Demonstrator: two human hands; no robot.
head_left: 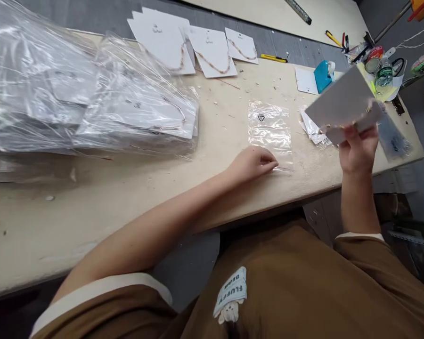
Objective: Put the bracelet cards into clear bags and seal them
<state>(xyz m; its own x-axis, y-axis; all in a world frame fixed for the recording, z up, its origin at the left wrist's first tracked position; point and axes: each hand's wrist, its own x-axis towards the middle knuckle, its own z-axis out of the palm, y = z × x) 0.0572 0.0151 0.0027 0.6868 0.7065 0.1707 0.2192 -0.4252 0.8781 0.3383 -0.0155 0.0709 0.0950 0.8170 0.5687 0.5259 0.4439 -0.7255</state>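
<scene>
As right hand [359, 149] grips card [341, 103], shirt [286, 278] reads "FLUFFY"

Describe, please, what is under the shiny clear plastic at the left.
Under the shiny clear plastic, white rectangular cards show, one with a thin curved brownish strand; folds and glare hide whatever lies deeper.

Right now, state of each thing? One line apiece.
Card: raised, tilted, held by right hand
Clear bag: flat, nothing visible inside
Left hand: at the clear bag's near edge, grip unclear
Plastic-covered cards: piled together
Loose cards: lying uncovered, some overlapping
Nearer yellow cutter: lying flat, blade unclear
Green-labelled bottle: contents and cap unclear
</scene>
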